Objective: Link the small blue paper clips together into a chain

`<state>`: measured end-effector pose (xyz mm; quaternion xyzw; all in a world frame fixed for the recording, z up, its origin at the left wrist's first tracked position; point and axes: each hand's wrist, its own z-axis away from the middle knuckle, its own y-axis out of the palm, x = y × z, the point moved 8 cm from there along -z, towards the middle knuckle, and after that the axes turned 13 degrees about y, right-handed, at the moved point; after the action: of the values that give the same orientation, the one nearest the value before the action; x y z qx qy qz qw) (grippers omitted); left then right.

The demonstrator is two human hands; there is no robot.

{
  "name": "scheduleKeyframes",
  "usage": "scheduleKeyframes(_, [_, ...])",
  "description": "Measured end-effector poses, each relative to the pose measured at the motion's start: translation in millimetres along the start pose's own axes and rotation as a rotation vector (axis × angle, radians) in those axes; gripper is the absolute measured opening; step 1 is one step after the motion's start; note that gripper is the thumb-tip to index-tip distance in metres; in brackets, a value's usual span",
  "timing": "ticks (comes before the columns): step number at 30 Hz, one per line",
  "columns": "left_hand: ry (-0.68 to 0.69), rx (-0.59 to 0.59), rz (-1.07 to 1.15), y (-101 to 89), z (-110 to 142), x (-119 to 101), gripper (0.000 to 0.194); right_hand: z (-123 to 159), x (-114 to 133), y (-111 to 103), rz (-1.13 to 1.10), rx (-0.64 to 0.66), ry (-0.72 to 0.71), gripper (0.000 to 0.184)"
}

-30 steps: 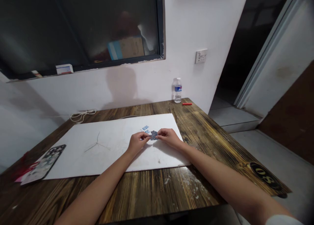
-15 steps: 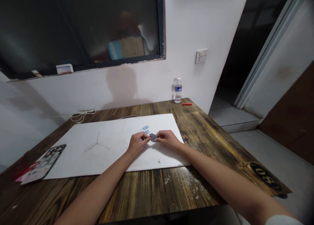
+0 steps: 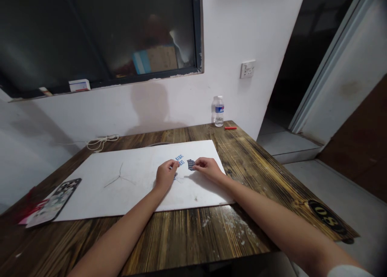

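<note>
My right hand (image 3: 209, 169) pinches a small flat dark-blue piece with pale stripes (image 3: 190, 164) between thumb and fingertips, held a little above a white board (image 3: 142, 196). To its left, my left hand (image 3: 165, 174) has its thumb and fingers pressed together, and whatever they may hold is too small to make out. Just beyond the left fingertips lie small blue-and-white pieces (image 3: 179, 157) in short rows on the board. Another bluish bit (image 3: 175, 176) shows beside the left hand, partly hidden by it.
A phone-like flat case (image 3: 57, 200) lies over the board's left end. Thin dark lines (image 3: 119, 176) branch on the board. At the back of the wooden table (image 3: 181, 244) are a water bottle (image 3: 219, 112), a red pen (image 3: 230, 128) and a coiled white cable (image 3: 102, 141).
My hands have moved apart. The left hand has left the striped piece and shifted slightly left, while the right hand keeps the piece, now turned more upright.
</note>
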<state>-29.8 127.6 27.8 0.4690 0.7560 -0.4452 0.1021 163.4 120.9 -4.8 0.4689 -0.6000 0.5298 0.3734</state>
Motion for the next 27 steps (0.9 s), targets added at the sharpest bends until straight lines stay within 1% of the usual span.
scheduleKeyframes(2, [-0.009,-0.036,-0.080,-4.7,-1.1,2.9,0.031,-1.3,-2.3,-3.0,-0.025,-0.024,0.017,0.021])
scheduleKeyframes(4, [0.023,-0.046,-0.174,-7.3,-3.3,1.3,0.025,-2.0,-3.6,-5.5,-0.051,-0.048,0.028,0.021])
scheduleKeyframes(8, [0.088,0.017,-0.263,-2.5,-6.4,-4.6,0.015,-2.9,-4.3,-7.6,-0.092,-0.072,0.032,0.022])
scheduleKeyframes(18, [0.122,0.165,-0.358,12.6,-1.8,-3.4,0.024,-4.5,-7.6,-8.1,-0.136,-0.076,0.062,0.025])
scheduleKeyframes(27, [0.123,0.268,-0.418,20.1,0.7,-2.7,0.022,-4.9,-8.8,-7.5,-0.132,-0.067,0.069,0.024])
